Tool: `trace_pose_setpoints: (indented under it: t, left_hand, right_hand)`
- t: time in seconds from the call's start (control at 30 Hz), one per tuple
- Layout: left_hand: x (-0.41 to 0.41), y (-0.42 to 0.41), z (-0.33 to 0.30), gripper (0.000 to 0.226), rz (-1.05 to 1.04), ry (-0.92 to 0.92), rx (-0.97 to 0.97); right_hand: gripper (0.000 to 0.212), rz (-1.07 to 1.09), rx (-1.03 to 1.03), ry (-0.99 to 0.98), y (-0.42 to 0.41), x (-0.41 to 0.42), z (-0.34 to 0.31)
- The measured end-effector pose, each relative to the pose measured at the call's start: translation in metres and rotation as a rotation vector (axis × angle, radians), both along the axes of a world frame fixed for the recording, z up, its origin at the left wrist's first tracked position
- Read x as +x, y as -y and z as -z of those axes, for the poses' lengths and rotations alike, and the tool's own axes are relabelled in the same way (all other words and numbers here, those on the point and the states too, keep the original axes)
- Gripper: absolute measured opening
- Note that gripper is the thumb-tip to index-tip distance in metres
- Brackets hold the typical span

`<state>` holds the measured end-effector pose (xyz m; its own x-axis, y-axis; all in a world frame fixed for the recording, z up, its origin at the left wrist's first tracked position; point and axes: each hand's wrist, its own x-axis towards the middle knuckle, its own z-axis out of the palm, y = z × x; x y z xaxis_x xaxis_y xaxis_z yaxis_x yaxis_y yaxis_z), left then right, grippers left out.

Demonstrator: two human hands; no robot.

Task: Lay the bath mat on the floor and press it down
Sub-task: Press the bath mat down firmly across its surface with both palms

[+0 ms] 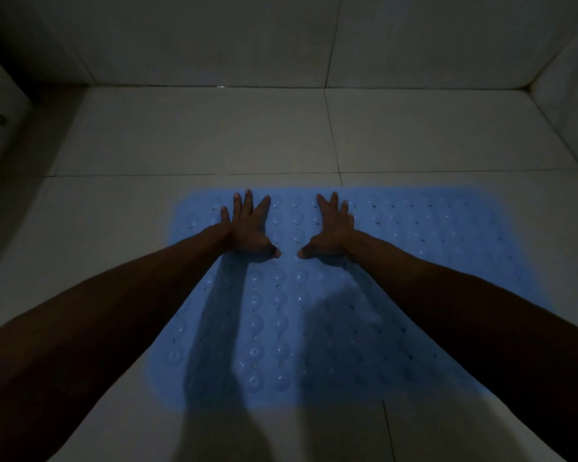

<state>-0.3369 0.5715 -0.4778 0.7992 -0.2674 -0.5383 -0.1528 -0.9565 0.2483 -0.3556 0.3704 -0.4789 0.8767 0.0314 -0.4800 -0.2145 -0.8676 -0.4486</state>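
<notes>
Pressing step: left hand (247, 225) and right hand (331, 228), grip open, flat on the blue perforated rubber bath mat (414, 248); next, press outer areas

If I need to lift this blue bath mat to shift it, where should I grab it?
Probably the bath mat's far right corner, coming from the right. The mat lies flat on the tile floor, so only an edge can be peeled, and that end is free: the left hand and right hand press further left.
</notes>
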Motion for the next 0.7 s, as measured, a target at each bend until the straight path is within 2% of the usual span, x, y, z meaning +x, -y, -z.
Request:
trace_pose_setpoints:
  t: [0.13,0.33,0.47,0.57,0.7]
  left_hand:
    - [-0.008,-0.008,-0.004,0.139,0.084,-0.063,0.005]
    - [-0.013,-0.008,-0.002,0.143,0.125,-0.043,0.042]
    - [-0.013,-0.008,-0.001,0.147,0.125,-0.043,0.049]
    - [-0.015,-0.007,-0.002,0.146,0.118,-0.038,0.052]
    - [-0.016,-0.003,0.000,0.146,0.080,-0.065,0.055]
  right_hand:
    - [0.116,-0.027,0.055,0.146,0.008,-0.037,0.017]
    - [0.128,-0.211,0.003,0.050,0.021,-0.052,0.016]
    - [0.137,-0.068,0.001,0.079,0.011,-0.052,0.015]
    - [0.148,0.074,-0.008,-0.007,-0.004,-0.041,0.004]
    - [0.148,0.089,-0.048,-0.099,-0.013,-0.032,-0.004]
